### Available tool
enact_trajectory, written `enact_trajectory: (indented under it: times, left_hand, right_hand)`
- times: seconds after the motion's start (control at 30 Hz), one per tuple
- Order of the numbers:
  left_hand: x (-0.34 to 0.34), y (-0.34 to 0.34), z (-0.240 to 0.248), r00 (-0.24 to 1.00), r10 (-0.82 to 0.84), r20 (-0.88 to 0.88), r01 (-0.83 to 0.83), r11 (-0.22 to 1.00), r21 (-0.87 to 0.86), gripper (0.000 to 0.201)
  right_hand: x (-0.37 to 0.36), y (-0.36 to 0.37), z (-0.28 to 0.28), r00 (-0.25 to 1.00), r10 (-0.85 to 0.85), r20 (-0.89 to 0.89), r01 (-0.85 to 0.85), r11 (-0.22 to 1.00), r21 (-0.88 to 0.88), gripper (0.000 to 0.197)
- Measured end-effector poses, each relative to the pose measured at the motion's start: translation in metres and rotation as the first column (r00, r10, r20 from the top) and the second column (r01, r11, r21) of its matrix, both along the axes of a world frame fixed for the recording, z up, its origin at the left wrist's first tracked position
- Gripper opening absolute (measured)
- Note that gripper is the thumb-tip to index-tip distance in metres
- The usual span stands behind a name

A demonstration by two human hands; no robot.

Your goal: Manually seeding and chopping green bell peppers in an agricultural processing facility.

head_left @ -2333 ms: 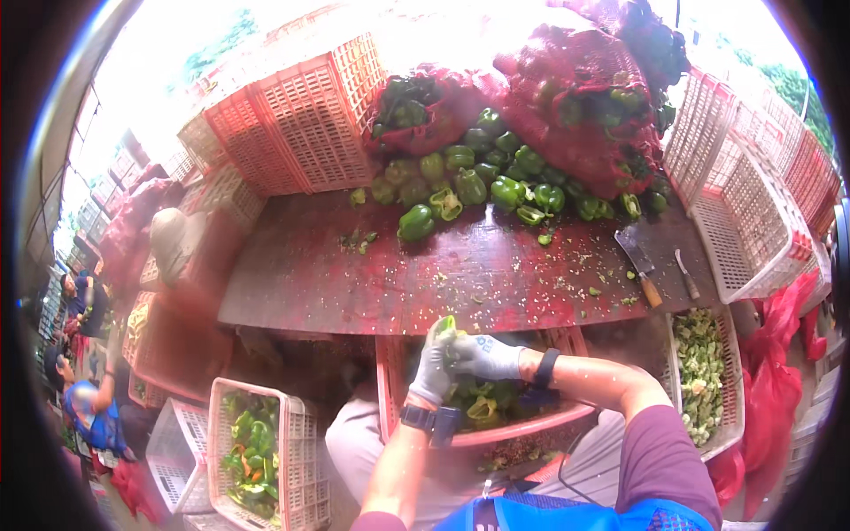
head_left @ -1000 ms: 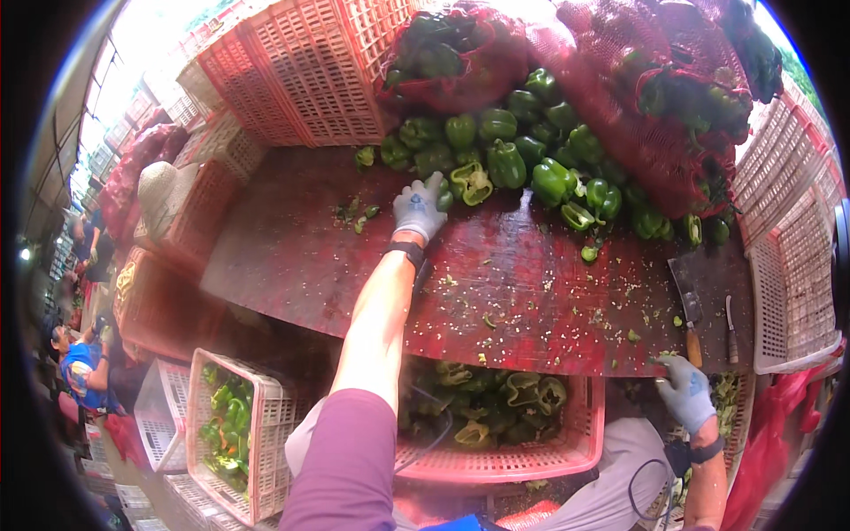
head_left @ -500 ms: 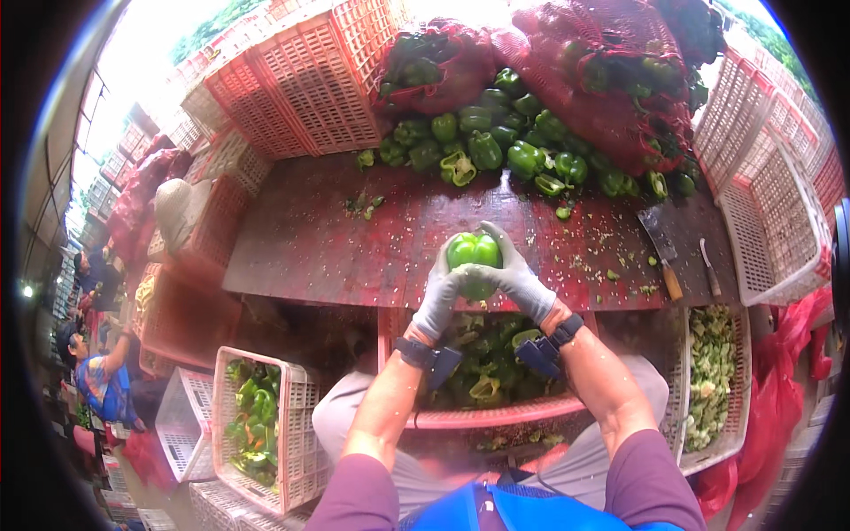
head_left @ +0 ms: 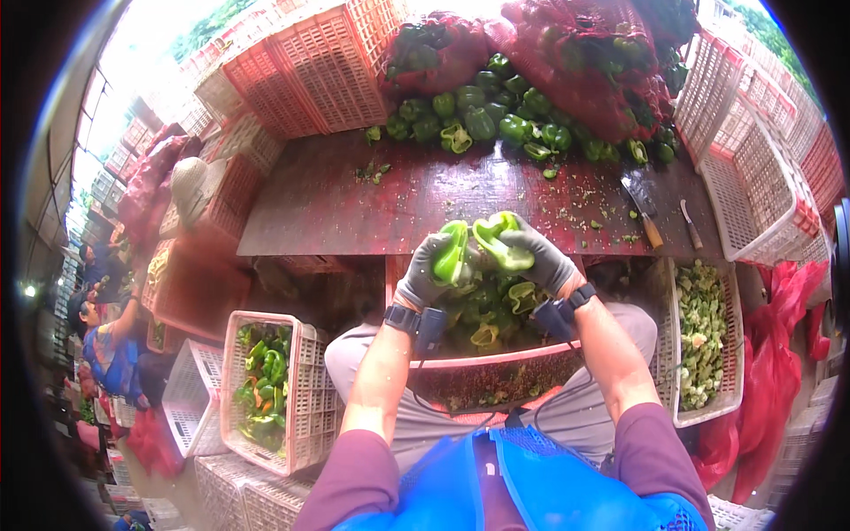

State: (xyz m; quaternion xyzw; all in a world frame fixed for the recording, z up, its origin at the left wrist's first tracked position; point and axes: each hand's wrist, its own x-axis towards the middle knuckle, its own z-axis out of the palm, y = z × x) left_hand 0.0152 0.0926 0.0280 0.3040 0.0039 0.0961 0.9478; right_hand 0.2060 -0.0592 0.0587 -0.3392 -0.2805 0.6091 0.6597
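A green bell pepper is in two halves, one in each gloved hand, just past the near edge of the table. My left hand (head_left: pixel 427 273) is closed round the left pepper half (head_left: pixel 452 254), its pale inside partly showing. In my right hand (head_left: pixel 542 258) is the other pepper half (head_left: pixel 501 242), its cut face turned up to me. Both halves are apart from each other. Below them, between my knees, a crate (head_left: pixel 496 357) holds green peppers, some of them cut open (head_left: pixel 522 296).
Whole green peppers (head_left: pixel 479 124) pile up at the table's back beside red mesh sacks (head_left: pixel 584 75). A cleaver (head_left: pixel 645 212) and a small knife (head_left: pixel 691 226) lie at the table's right. Crates of peppers (head_left: pixel 305 389) and pale trimmings (head_left: pixel 699 327) flank my legs. A person (head_left: pixel 111 341) works far left.
The pepper, whole-looking and held between both hands before, is now split into two halves. My hands have drawn apart, one half in each. The view has shifted, so the table sits higher.
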Motion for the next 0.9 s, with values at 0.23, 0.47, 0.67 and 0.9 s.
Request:
enact_trajectory:
  times: [0.23, 0.47, 0.67, 0.9]
  left_hand:
    - [-0.009, -0.052, 0.003, 0.855, 0.507, -0.109, -0.435, 0.815, 0.382, 0.035]
    - [-0.024, -0.074, -0.006, 0.960, 0.280, -0.004, -0.277, 0.953, 0.125, 0.053]
    - [-0.045, -0.086, -0.044, 0.842, 0.522, -0.133, -0.367, 0.736, 0.569, 0.081]
    - [-0.082, -0.093, -0.048, 0.889, 0.452, -0.074, -0.361, 0.791, 0.493, 0.093]
  right_hand:
    - [0.004, -0.010, -0.042, 0.965, 0.056, -0.255, -0.071, 0.996, -0.050, 0.041]
    - [-0.019, -0.018, 0.008, 0.930, 0.135, 0.343, -0.116, 0.990, -0.075, 0.059]
    - [-0.043, -0.029, -0.015, 0.901, 0.209, 0.379, -0.163, 0.975, -0.149, 0.060]
    - [-0.056, -0.034, -0.023, 0.899, 0.321, 0.297, -0.259, 0.938, -0.229, 0.050]
